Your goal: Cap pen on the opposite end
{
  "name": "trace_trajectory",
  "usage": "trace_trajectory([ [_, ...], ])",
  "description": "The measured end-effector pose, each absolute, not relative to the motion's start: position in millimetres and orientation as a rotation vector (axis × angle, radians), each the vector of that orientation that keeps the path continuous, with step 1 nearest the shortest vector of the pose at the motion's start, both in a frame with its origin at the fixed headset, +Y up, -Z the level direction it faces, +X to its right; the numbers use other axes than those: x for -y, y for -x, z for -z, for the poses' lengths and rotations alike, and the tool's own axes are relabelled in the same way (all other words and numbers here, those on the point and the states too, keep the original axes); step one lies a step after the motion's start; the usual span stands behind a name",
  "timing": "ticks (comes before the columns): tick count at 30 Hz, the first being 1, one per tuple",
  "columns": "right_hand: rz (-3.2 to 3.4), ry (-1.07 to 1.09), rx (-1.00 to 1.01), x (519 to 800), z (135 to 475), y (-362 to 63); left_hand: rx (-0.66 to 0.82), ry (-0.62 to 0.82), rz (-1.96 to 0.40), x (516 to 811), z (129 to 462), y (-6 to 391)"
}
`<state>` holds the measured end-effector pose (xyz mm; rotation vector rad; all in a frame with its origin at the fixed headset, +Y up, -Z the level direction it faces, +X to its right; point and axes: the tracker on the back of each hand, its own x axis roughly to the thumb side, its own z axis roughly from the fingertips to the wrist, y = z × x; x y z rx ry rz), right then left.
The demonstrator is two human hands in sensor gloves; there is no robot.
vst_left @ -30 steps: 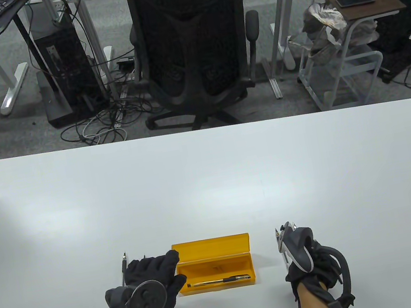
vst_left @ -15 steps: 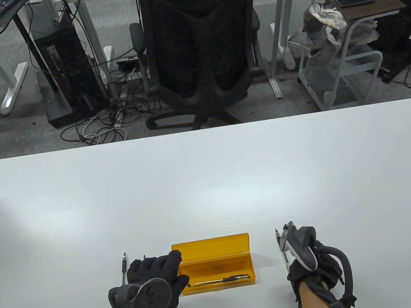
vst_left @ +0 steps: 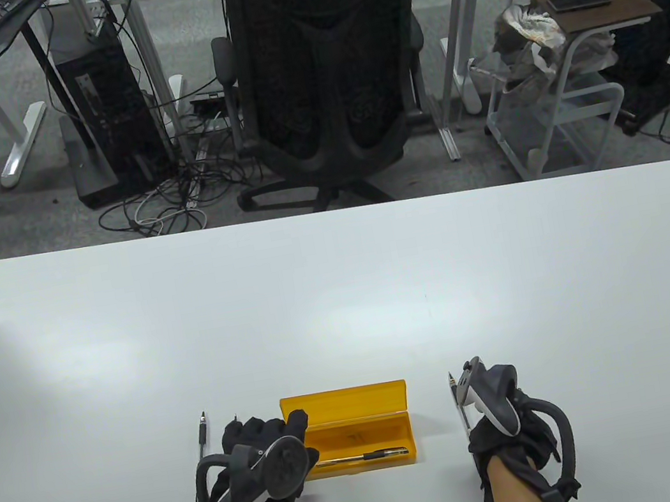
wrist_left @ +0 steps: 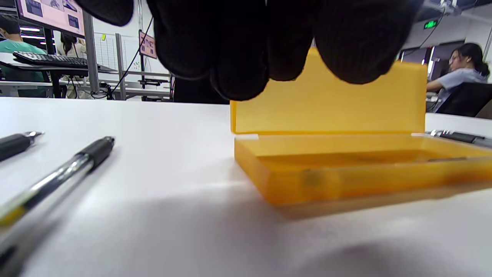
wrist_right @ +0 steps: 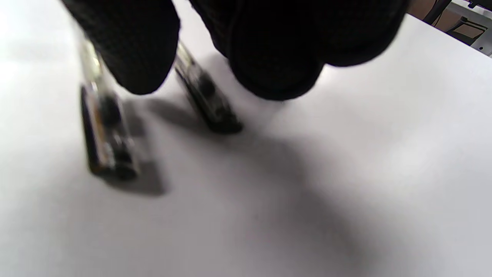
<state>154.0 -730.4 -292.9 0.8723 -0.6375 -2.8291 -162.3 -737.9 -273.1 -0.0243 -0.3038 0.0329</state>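
An open yellow pen case lies near the table's front edge with a black pen inside. My left hand is at the case's left end, its fingers spread above the corner and holding nothing. A loose pen lies left of that hand; the left wrist view shows two pens there. My right hand rests right of the case over two more pens. They lie flat on the table under its fingertips.
The case lid stands upright at the back of the case. The white table stretches far beyond the case. An office chair stands behind its far edge.
My left hand has shifted right and turned at the wrist, so its fingers now reach over the case's left end. My right hand has barely moved. The pens have not moved.
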Motion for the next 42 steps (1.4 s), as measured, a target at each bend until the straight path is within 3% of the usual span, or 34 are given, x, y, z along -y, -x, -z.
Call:
trace_trajectory([
  [1,2.868,-0.829,0.492,720,292,-149,0.301,0.032,-0.012,741,274,162],
  [6,3.098,-0.614,0.125,690,287,-118,0.284,0.086,0.057,755,277,163],
  [9,3.195,-0.339,0.049,685,284,-94,0.278,0.125,0.073,760,278,165],
  [13,3.230,0.069,0.094,697,285,-63,0.264,0.139,0.051,762,279,165],
  [18,3.145,0.329,0.151,717,290,-31,0.226,0.198,-0.003,763,282,167],
  [31,2.975,0.282,0.247,748,297,-25,0.202,0.236,-0.045,764,285,168],
  [42,2.932,0.361,0.082,755,290,-22,0.192,0.243,-0.056,765,285,169],
])
